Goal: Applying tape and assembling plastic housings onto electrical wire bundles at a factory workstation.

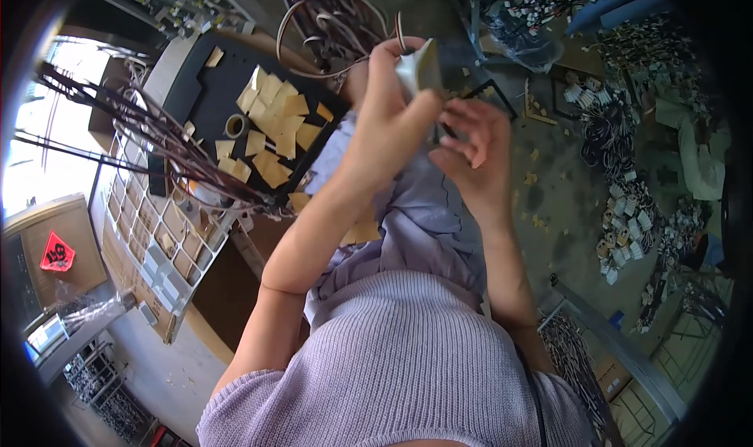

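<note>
Fingers of our left hand (392, 125) close around a pale, flat folded piece (420, 67), held up far from our body, while our right hand (474, 153) sits just right of it with fingers loosely spread, gripping nothing we can make out. To the left we see a dark board (208, 94) with tan paper pieces (274, 125), its right edge close to our left wrist, and dark cable loops (329, 23) crowd the far side. Bare floor (549, 188) to the right leaves us open room.

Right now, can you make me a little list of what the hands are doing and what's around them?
left hand: grips a pale flat piece, shiny and light
right hand: fingers spread just below the piece, not clearly gripping
wires: dark looped bundle beyond the hands
tan squares: many, spread on a black mat
tape roll: on the mat
</note>
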The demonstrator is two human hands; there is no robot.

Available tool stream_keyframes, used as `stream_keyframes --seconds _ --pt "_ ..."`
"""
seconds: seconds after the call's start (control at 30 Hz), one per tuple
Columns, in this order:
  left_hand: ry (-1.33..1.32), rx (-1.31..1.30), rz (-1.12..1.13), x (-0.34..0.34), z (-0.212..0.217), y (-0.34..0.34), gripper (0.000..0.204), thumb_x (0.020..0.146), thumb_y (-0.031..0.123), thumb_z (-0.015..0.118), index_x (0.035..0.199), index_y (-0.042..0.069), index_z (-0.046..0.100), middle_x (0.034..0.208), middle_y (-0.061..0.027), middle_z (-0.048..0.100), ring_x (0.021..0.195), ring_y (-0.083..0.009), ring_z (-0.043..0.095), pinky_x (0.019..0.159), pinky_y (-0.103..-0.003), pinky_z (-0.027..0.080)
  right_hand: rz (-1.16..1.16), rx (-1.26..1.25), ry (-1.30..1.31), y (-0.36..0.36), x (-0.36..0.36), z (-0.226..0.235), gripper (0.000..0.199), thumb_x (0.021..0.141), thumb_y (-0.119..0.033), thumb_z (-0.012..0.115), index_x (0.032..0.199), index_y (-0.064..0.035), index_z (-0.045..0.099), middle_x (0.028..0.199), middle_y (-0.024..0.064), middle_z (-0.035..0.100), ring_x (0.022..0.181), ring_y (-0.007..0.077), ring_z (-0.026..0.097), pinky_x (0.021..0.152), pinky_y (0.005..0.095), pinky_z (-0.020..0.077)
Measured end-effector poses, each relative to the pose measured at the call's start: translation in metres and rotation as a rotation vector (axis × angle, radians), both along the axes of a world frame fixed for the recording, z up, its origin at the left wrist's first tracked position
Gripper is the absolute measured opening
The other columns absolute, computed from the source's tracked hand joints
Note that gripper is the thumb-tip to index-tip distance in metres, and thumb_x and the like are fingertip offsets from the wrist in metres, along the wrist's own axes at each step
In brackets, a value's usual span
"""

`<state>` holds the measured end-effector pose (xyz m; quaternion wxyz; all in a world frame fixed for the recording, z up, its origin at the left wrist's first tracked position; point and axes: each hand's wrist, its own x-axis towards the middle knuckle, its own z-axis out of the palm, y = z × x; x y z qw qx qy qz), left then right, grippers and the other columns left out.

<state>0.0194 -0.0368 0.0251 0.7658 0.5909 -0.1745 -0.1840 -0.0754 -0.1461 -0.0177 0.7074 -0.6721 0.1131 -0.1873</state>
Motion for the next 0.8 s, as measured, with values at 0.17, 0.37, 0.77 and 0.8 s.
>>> stream_keyframes --seconds 0.17,0.37,0.77,0.8 --pt "-0.072 0.058 -0.18 -0.016 -0.024 -0.023 0.068 0.083 0.012 0.058 0.14 -0.002 0.024 0.124 -0.0209 0.036 0.119 -0.0304 0.034 0.105 -0.035 0.029 0.022 -0.034 -0.097 -0.022 0.004 -0.003 0.042 0.094 -0.017 0.057 0.13 -0.0031 0.042 0.122 0.0085 0.053 0.11 0.0187 0.054 0.091 0.0295 0.0432" --pt "0.338 -0.062 -0.424 0.004 -0.027 -0.041 0.074 0.076 0.024 0.078 0.136 0.001 0.04 0.124 -0.0136 0.049 0.114 -0.0242 0.05 0.097 -0.035 0.04 -0.12 0.332 0.067 -0.049 -0.012 -0.001 0.033 0.102 -0.029 0.041 0.112 -0.0012 0.055 0.104 0.0039 0.059 0.095 0.0113 0.057 0.082 0.0229 0.0457" --pt "0.414 -0.209 -0.56 -0.016 -0.017 -0.078 0.046 0.089 0.013 0.054 0.132 0.001 0.046 0.116 -0.0045 0.058 0.105 -0.0128 0.055 0.091 -0.026 0.043 -0.632 -0.882 -0.303 -0.078 -0.026 0.029 0.039 0.077 0.01 0.042 0.109 -0.0042 0.058 0.108 0.0105 0.05 0.096 0.0232 0.052 0.085 0.0332 0.0423" --pt "0.443 -0.138 -0.521 -0.02 -0.016 -0.075 0.044 0.089 0.013 0.053 0.131 0.002 0.046 0.113 -0.0047 0.058 0.103 -0.013 0.056 0.09 -0.026 0.043 -0.445 -1.046 -0.183 -0.076 -0.029 0.049 0.047 0.067 0.012 0.041 0.105 -0.005 0.061 0.109 0.0138 0.049 0.101 0.0295 0.05 0.09 0.0375 0.0404"
